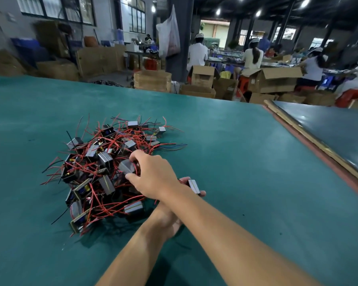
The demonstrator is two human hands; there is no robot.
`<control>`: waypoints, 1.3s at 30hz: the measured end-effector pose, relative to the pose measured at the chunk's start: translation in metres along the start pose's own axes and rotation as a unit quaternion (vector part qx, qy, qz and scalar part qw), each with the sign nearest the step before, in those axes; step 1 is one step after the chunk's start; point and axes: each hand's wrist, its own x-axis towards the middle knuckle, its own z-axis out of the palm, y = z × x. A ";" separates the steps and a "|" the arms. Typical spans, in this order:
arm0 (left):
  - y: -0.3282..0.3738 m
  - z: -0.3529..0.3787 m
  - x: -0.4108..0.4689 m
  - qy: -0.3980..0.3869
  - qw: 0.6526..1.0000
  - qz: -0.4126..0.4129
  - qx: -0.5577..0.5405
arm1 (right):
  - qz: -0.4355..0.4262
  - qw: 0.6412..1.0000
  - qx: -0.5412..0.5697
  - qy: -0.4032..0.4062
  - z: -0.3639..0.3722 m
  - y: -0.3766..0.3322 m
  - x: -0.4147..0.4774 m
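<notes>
— Grip of the right hand (153, 176)?
— Closed round a grey transformer (126, 167), thumb on the near side, fingers curled over the far side, at the near right edge of the pile (95, 166).
— Lifted or lying?
— Cannot tell; pressed in among the others, red wires (116, 205) tangled all round.
— And the left hand (170, 220)?
— Tucked under the right forearm, arms crossed near the wrists. Fingertips showing past the far side of that forearm, curled round a second transformer (194, 186), just to the right of the pile.
— Much of that hand visible?
— Only the part by the wrist and those fingertips; the rest hidden under the forearm.
— Pile itself?
— Heaped on the green table (246, 145), left of centre: many small grey blocks, some with yellow-taped coils, red and black leads sticking out on every side.
— Anything else on the table?
— A long wooden strip (310, 139) along the right edge, next to a darker tabletop (329, 129).
— Beyond?
— Cardboard boxes (273, 79) on the floor, seated workers (196, 52) in white at benches, a plastic bag (170, 36) hung on a pillar.
</notes>
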 end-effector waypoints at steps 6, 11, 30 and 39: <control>0.001 0.004 0.007 0.057 0.997 0.004 0.058 | 0.083 0.979 0.184 0.037 -0.024 -0.002 -0.003; 0.002 0.008 0.013 0.059 0.998 -0.031 0.024 | 0.185 0.861 0.444 0.167 -0.083 0.038 -0.042; -0.027 0.004 0.021 0.107 0.907 0.125 0.388 | 0.315 0.938 0.068 0.125 -0.074 0.141 -0.143; -0.023 0.002 0.017 0.098 0.872 0.163 0.450 | 0.255 0.961 -0.049 0.092 -0.083 0.141 -0.147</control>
